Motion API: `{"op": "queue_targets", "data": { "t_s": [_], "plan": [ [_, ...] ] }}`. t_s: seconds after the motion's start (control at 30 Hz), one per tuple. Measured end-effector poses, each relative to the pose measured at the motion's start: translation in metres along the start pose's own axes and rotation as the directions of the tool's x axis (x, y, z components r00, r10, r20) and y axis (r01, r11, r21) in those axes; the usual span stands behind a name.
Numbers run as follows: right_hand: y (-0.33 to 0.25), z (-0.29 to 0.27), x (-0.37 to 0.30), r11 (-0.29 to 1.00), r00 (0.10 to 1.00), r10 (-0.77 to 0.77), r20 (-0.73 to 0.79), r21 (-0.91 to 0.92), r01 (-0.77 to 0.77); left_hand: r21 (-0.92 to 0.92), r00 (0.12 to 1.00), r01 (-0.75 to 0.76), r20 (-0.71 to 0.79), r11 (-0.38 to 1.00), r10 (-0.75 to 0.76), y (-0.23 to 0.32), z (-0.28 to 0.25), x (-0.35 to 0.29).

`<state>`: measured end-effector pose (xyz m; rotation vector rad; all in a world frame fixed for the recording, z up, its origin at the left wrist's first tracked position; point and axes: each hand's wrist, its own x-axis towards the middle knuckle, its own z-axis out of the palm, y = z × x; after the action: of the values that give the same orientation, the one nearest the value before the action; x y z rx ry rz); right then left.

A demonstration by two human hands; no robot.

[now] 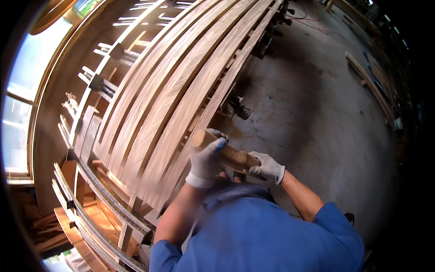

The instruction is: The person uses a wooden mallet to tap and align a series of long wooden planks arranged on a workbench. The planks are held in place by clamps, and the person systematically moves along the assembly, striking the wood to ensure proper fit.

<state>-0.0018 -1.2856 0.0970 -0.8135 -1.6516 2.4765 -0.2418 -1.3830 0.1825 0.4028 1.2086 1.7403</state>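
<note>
Both my hands wear white gloves with blue marks. Between them, in front of my body, is a thick tan wooden-looking cylinder, tilted down to the right, with its round pale end showing at the upper left. My left hand wraps round it near that end. The fingers of my right hand close on its lower right end. What exact kind of thing it is I cannot make out. Just left of my left hand lie long wooden boards, side by side with dark gaps between them.
Metal bar clamps stick out along the boards' left side, and more clamp bars stand at the lower left. A black clamp part juts over the concrete floor. Far right, a long timber lies on the floor. Windows line the left.
</note>
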Motion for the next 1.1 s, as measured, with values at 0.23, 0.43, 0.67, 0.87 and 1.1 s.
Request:
{"op": "queue_targets", "data": {
  "t_s": [0.23, 0.43, 0.67, 0.87, 1.1],
  "plan": [
    [-0.053, 0.014, -0.007, 0.928, 0.96, 0.035, -0.279, -0.346, -0.135, 0.01, 0.949, 0.081, 0.304, 0.997, -0.081, -0.004, 0.026, 0.082],
    [-0.004, -0.01, 0.038, 0.981, 0.676, 0.086, -0.732, -0.057, -0.186, 0.712, 0.957, -0.292, 0.217, 0.639, 0.195, -0.022, -0.001, 0.151],
    [0.039, -0.047, 0.129, 0.96, 0.386, 0.201, -0.9, 0.103, -0.26, 0.982, 0.928, -0.189, 0.184, -0.015, 0.325, -0.025, -0.084, 0.189],
    [0.02, -0.035, 0.164, 0.941, 0.36, 0.203, -0.911, 0.081, -0.327, 0.987, 0.954, -0.069, 0.108, -0.144, 0.28, -0.044, -0.095, 0.196],
    [0.036, -0.017, 0.178, 0.974, 0.485, 0.097, -0.869, -0.019, -0.227, 0.974, 0.926, -0.052, 0.129, -0.219, 0.355, -0.053, -0.069, 0.188]
  ]
}}
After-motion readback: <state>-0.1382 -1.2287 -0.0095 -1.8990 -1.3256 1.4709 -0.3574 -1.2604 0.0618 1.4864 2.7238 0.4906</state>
